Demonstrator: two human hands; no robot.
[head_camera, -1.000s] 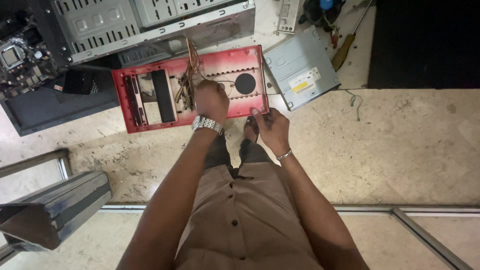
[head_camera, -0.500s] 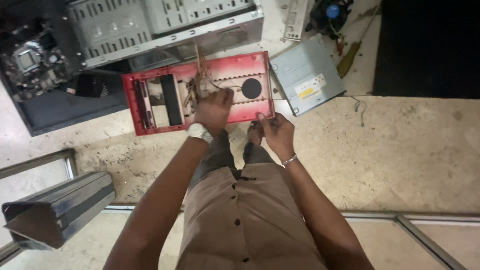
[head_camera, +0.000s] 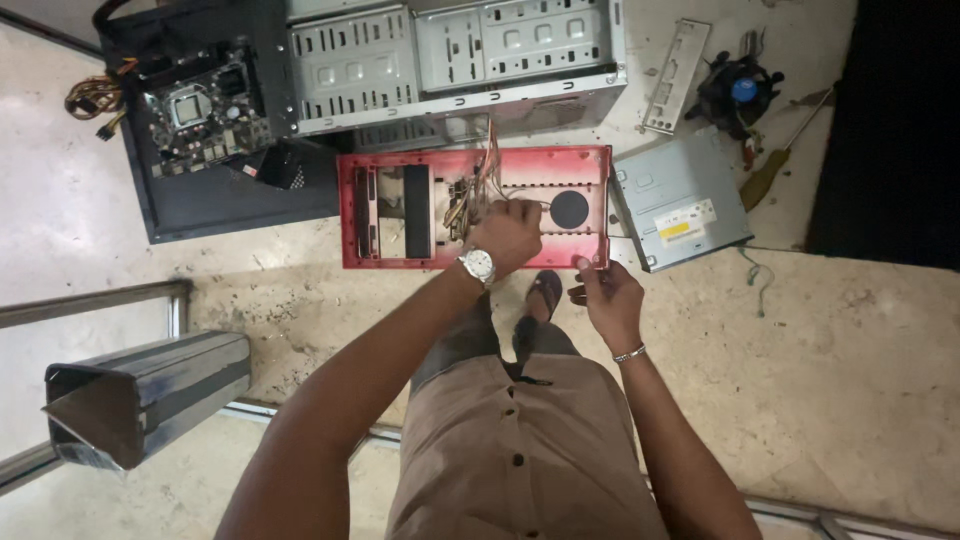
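A pale mottled stone floor (head_camera: 400, 300) carries everything. On it lie a red perforated metal front panel of a computer case (head_camera: 475, 205), a grey steel computer chassis (head_camera: 450, 60) just behind it, a black tray holding a green motherboard (head_camera: 200, 110), a grey boxy optical drive (head_camera: 680, 198), a thin silver slotted backplate (head_camera: 677, 76), a black round cooler fan (head_camera: 740, 92), a yellow-handled screwdriver (head_camera: 785, 160) and a grey metal side cover (head_camera: 140, 395).

upper frame: grey computer chassis (head_camera: 455, 60) and motherboard tray (head_camera: 200, 110) wall off the red front panel (head_camera: 475, 205)
right of panel: optical drive (head_camera: 680, 200) just beside it
lower right: bare stone floor (head_camera: 850, 380) gives open passage
lower left: metal casing (head_camera: 140, 395) blocks
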